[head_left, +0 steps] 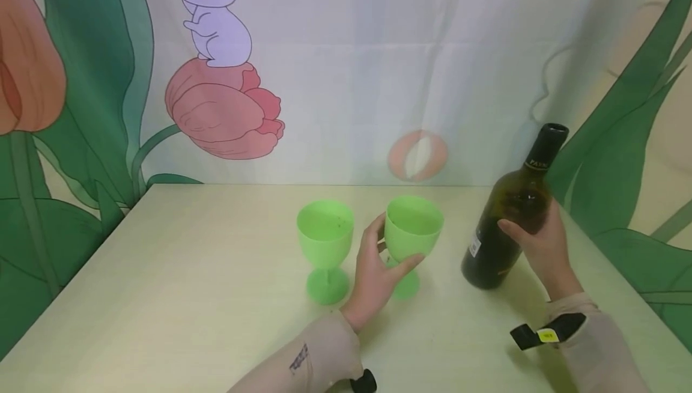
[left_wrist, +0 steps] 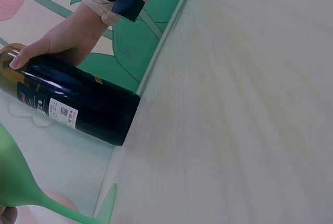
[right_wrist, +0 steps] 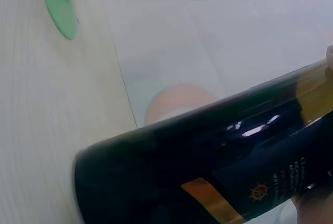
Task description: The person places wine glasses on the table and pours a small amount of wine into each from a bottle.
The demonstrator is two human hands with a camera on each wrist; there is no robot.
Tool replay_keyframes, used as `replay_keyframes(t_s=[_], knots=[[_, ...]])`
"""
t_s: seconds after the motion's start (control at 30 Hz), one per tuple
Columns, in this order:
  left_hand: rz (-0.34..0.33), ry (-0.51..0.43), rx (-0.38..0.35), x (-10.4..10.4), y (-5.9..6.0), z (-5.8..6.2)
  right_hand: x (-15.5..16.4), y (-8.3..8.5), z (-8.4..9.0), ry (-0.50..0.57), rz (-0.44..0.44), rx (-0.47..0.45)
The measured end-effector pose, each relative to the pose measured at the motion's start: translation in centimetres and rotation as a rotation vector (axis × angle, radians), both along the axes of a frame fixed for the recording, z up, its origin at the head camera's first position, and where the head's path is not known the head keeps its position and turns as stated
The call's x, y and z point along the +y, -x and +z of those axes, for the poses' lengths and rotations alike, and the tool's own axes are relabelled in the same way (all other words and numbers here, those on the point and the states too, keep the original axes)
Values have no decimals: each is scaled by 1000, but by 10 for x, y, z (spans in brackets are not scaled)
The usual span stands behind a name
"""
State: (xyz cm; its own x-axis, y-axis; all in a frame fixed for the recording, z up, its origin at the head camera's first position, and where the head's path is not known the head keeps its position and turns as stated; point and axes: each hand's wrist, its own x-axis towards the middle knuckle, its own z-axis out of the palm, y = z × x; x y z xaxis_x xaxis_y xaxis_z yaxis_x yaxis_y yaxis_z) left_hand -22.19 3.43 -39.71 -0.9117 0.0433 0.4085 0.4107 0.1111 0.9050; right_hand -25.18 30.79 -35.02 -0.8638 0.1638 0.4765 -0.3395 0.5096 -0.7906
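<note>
My left hand (head_left: 374,279) holds the right one of two light green plastic goblets (head_left: 411,238), its thumb across the lower bowl and its fingers around the far left side. Just left of that hand stands the other green goblet (head_left: 326,246), upright on its round foot. To the right, my right hand (head_left: 547,255) grips a dark wine bottle (head_left: 494,246) by its upper body. The bottle's neck leans right and its mouth points up. In the right wrist view, the bottle (right_wrist: 197,166) shows an orange stripe. Its base looks close to the tabletop; contact is hard to tell.
A pale wooden table (head_left: 189,285) lies under everything. Behind it hangs a white curtain (head_left: 346,80) printed with flowers, leaves and a small animal. A dark strap device (head_left: 551,332) sits on the right wrist, with part of another at the left wrist.
</note>
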Motion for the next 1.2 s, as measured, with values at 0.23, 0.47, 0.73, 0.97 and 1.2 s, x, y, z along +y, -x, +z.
replay_keyframes(t_s=[0.23, 0.47, 0.73, 0.97, 1.2], knots=[[0, 9, -16, 0, 0, 3, -2, -1, -1, 19, 4, -13], [-42, 9, -84, -1, 0, 4, -3, 0, -2, 18, 8, -26], [-19, 54, -105, -4, -8, 3, 2, 0, -2, -22, 37, -15], [4, 150, -129, -11, -25, 3, 4, 1, -3, -39, 37, -19], [5, 258, -113, -21, -43, 0, 6, 2, -3, -65, 32, -33]])
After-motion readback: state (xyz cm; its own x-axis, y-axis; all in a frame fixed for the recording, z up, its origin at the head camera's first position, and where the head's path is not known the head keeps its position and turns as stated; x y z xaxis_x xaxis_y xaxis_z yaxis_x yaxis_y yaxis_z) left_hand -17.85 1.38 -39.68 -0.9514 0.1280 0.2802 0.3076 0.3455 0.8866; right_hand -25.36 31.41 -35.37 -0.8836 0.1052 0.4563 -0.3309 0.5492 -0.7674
